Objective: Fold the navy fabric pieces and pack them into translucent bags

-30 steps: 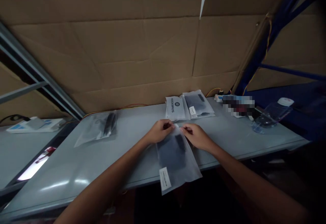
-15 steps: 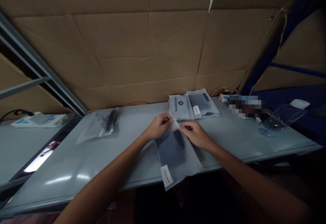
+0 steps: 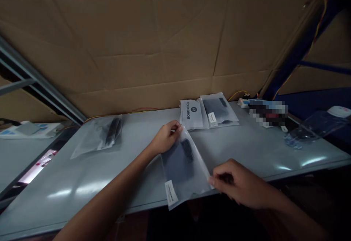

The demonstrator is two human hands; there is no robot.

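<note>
A frosted plastic pouch (image 3: 183, 168) with a dark item inside and a white label at its near corner lies at the front edge of the grey table (image 3: 82, 182). My left hand (image 3: 164, 137) is closed, pinching the pouch's far top corner. Lower down, my right hand (image 3: 238, 184) is closed on the pouch's near right edge with thumb and fingers.
Two packed pouches lie at the back: one white with printed branding (image 3: 191, 114), one frosted with a dark item (image 3: 219, 110). Another clear bag with a dark item (image 3: 102, 136) lies at the left. A clear bottle (image 3: 315, 126) lies at the right. Cardboard sheets wall off the back.
My right hand has slid from the pouch's top edge down its right side to the near corner. The left hand stays at the top corner.
</note>
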